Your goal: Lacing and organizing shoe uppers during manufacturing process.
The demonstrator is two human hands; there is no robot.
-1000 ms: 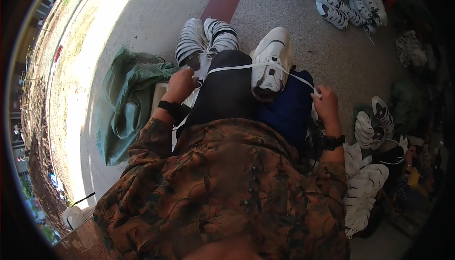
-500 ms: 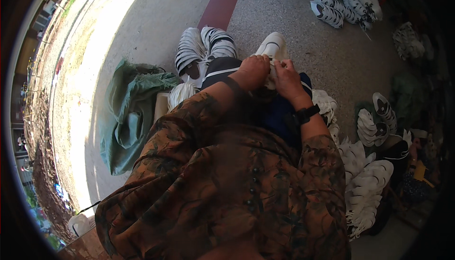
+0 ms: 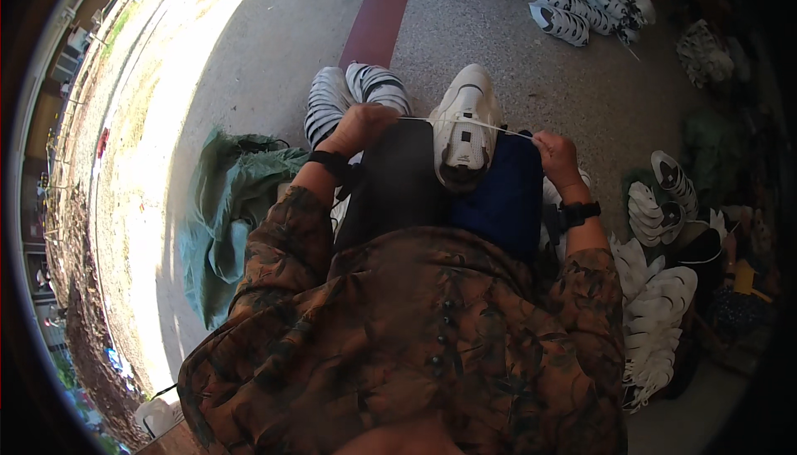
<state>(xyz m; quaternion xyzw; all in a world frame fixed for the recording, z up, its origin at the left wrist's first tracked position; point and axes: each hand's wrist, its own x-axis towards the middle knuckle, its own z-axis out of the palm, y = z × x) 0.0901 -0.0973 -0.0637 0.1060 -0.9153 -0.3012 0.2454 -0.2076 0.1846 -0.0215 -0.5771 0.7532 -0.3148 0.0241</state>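
1. White shoe (image 3: 465, 144) rests on the person's lap, bridging the gap between black-clad left thigh (image 3: 394, 173) and blue-clad right thigh (image 3: 508, 198).
2. Orientation: rounded toe points away from the wearer; dark-edged opening faces the body. Long axis runs near to far, far end leaning slightly right.
3. White lace (image 3: 513, 130) crosses the upper roughly square to that axis, drawn out nearly straight to both sides.
4. Left hand (image 3: 363, 127): fingers curled, closed around the lace's left length; fingertips not clearly seen.
5. Right hand (image 3: 558, 159): thumb and forefinger pinch the lace's right length just beyond the blue thigh.
6. Striped shoe uppers (image 3: 378, 85) lie beyond the left thigh; the left hand covers part of them.
7. Crumpled green sack (image 3: 232, 214) lies left of the left forearm.
8. Stacked white uppers (image 3: 660, 322) lie right of the right elbow; a further cluster of uppers (image 3: 589, 7) sits far right on the floor (image 3: 515, 31).
9. Obstruction: only the lace passes over the shoe.
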